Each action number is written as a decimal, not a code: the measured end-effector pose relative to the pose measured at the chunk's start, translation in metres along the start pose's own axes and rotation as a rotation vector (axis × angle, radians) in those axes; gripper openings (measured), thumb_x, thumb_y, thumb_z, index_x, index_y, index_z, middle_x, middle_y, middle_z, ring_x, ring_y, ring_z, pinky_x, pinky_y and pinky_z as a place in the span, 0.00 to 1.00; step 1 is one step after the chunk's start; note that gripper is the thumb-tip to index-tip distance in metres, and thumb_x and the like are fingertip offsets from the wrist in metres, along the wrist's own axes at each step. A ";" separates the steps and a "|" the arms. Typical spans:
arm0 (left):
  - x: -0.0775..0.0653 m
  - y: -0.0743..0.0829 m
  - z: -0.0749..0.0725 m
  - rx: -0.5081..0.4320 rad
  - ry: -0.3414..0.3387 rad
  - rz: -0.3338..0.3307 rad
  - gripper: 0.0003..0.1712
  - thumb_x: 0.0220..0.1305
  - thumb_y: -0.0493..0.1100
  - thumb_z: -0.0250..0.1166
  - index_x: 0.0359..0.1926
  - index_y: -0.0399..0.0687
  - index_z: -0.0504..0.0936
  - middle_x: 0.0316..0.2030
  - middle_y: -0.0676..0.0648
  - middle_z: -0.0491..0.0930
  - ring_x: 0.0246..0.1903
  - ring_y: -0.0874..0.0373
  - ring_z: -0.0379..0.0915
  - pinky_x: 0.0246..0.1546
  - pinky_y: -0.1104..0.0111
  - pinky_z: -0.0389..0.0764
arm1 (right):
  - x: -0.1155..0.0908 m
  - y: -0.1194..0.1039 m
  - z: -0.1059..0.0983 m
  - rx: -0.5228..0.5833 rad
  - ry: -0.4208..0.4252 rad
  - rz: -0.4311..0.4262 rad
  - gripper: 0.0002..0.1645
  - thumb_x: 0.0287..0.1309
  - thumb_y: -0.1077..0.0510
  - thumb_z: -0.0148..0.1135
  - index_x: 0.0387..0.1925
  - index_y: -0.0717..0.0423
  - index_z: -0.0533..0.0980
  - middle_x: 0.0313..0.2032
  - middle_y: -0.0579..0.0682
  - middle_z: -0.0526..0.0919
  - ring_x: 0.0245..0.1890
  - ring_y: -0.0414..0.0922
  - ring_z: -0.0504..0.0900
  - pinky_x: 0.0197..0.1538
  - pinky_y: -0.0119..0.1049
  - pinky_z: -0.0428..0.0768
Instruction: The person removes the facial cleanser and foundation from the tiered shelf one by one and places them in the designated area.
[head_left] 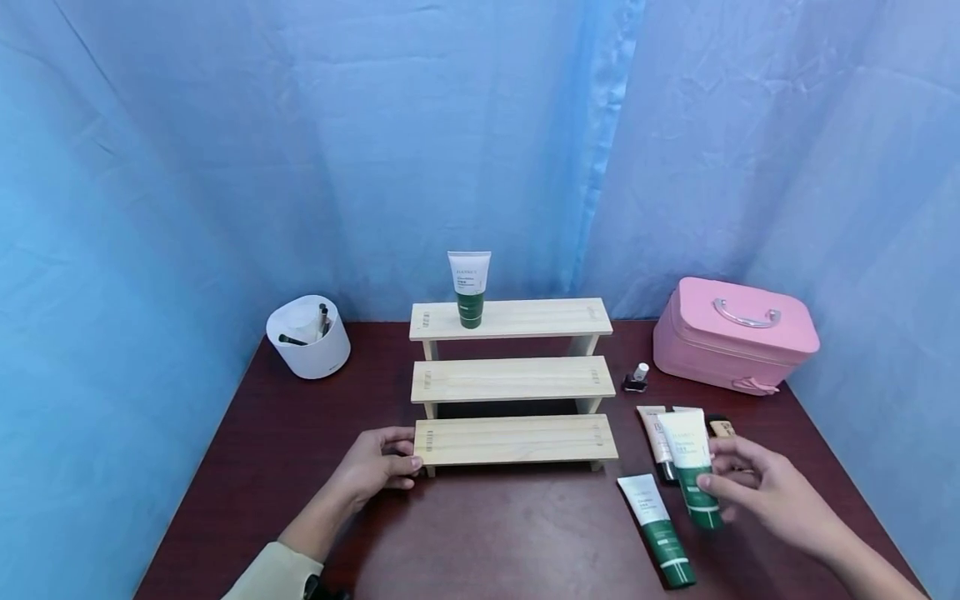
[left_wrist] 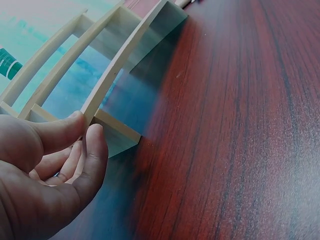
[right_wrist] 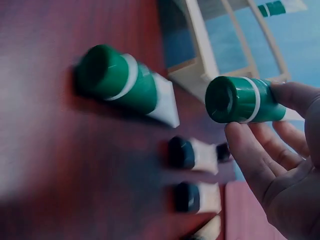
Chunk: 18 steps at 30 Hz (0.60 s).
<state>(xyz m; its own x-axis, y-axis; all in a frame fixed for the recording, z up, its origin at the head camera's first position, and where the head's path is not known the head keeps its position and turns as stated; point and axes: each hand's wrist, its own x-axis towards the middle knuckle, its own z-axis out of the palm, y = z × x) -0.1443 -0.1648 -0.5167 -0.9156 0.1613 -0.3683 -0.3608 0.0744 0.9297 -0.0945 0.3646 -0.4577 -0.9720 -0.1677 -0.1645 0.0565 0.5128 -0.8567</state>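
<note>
A three-step wooden display rack (head_left: 517,440) stands mid-table. My left hand (head_left: 378,460) pinches the left end of its lowest step between thumb and finger, as the left wrist view shows. In my right hand (head_left: 765,492) is a green-and-white squeeze tube (head_left: 688,467), gripped by thumb and fingers and lifted off the table, cap downward. A larger-looking matching tube (right_wrist: 125,82) lies flat on the table beside it. Another small green-and-white tube (head_left: 470,290) stands on its cap on the top step, left of centre.
Behind the held tube lie a beige tube (head_left: 654,433) with a black cap and other partly hidden cosmetics. A small dark bottle (head_left: 636,379) with a white cap is near the pink case (head_left: 738,333). At back left stands a white holder (head_left: 318,354) with brushes. Blue curtains surround the table.
</note>
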 end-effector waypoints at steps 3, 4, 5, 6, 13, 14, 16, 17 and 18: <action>0.000 -0.001 -0.001 0.004 -0.004 0.002 0.32 0.60 0.24 0.69 0.66 0.29 0.73 0.40 0.42 0.76 0.32 0.55 0.82 0.30 0.64 0.89 | -0.011 0.016 0.000 0.039 -0.057 0.070 0.36 0.69 0.57 0.66 0.67 0.74 0.63 0.43 0.56 0.79 0.38 0.39 0.87 0.33 0.48 0.90; 0.000 -0.001 -0.001 0.006 -0.003 0.002 0.32 0.60 0.24 0.69 0.66 0.29 0.73 0.40 0.42 0.76 0.32 0.56 0.82 0.30 0.64 0.89 | -0.014 0.021 -0.001 0.050 -0.080 0.102 0.37 0.69 0.56 0.66 0.67 0.75 0.62 0.43 0.56 0.80 0.39 0.39 0.87 0.34 0.48 0.90; -0.001 -0.001 0.000 0.007 -0.002 0.003 0.32 0.60 0.24 0.69 0.66 0.29 0.73 0.40 0.42 0.76 0.32 0.56 0.82 0.30 0.64 0.89 | -0.017 0.026 -0.001 0.057 -0.103 0.131 0.38 0.69 0.56 0.65 0.68 0.75 0.61 0.43 0.55 0.81 0.39 0.40 0.87 0.34 0.48 0.90; 0.000 -0.001 0.000 0.008 -0.002 0.003 0.32 0.60 0.24 0.69 0.66 0.29 0.73 0.40 0.42 0.77 0.32 0.56 0.82 0.30 0.64 0.89 | -0.019 0.030 -0.001 0.062 -0.126 0.159 0.39 0.70 0.55 0.65 0.69 0.76 0.61 0.43 0.55 0.81 0.39 0.40 0.87 0.34 0.48 0.90; 0.001 0.001 0.000 0.009 -0.003 -0.005 0.33 0.60 0.24 0.69 0.66 0.28 0.73 0.39 0.43 0.76 0.31 0.56 0.82 0.30 0.64 0.89 | -0.031 0.053 -0.006 0.078 -0.222 0.309 0.41 0.72 0.51 0.61 0.69 0.78 0.59 0.44 0.54 0.85 0.38 0.45 0.86 0.36 0.49 0.89; 0.000 0.001 0.000 0.011 -0.003 -0.005 0.33 0.60 0.24 0.69 0.67 0.28 0.72 0.39 0.43 0.76 0.31 0.56 0.82 0.30 0.64 0.89 | -0.032 0.056 -0.007 0.071 -0.226 0.319 0.40 0.72 0.50 0.61 0.69 0.78 0.60 0.43 0.53 0.86 0.38 0.46 0.86 0.36 0.49 0.89; 0.000 0.002 0.000 0.013 0.000 -0.006 0.33 0.60 0.24 0.69 0.67 0.28 0.72 0.39 0.43 0.76 0.31 0.56 0.82 0.30 0.64 0.89 | -0.034 0.061 -0.007 0.062 -0.226 0.337 0.39 0.72 0.50 0.62 0.68 0.78 0.62 0.42 0.52 0.86 0.38 0.47 0.87 0.37 0.48 0.90; 0.000 0.002 0.000 0.014 0.001 -0.007 0.33 0.60 0.24 0.69 0.67 0.28 0.72 0.39 0.43 0.76 0.31 0.56 0.82 0.30 0.64 0.89 | -0.035 0.063 -0.007 0.058 -0.221 0.349 0.39 0.72 0.49 0.62 0.67 0.77 0.64 0.42 0.52 0.87 0.39 0.48 0.87 0.37 0.48 0.90; -0.001 0.002 0.001 0.014 0.003 -0.007 0.33 0.60 0.23 0.69 0.67 0.28 0.72 0.38 0.43 0.76 0.31 0.56 0.82 0.30 0.63 0.89 | -0.036 0.066 -0.006 0.063 -0.221 0.358 0.38 0.71 0.49 0.63 0.66 0.76 0.65 0.41 0.52 0.87 0.39 0.48 0.87 0.37 0.48 0.90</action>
<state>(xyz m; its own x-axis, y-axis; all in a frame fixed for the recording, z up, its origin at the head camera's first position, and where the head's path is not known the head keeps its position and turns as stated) -0.1445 -0.1642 -0.5142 -0.9135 0.1577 -0.3749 -0.3649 0.0894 0.9267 -0.0574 0.4097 -0.5048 -0.8165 -0.1686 -0.5522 0.4021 0.5203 -0.7534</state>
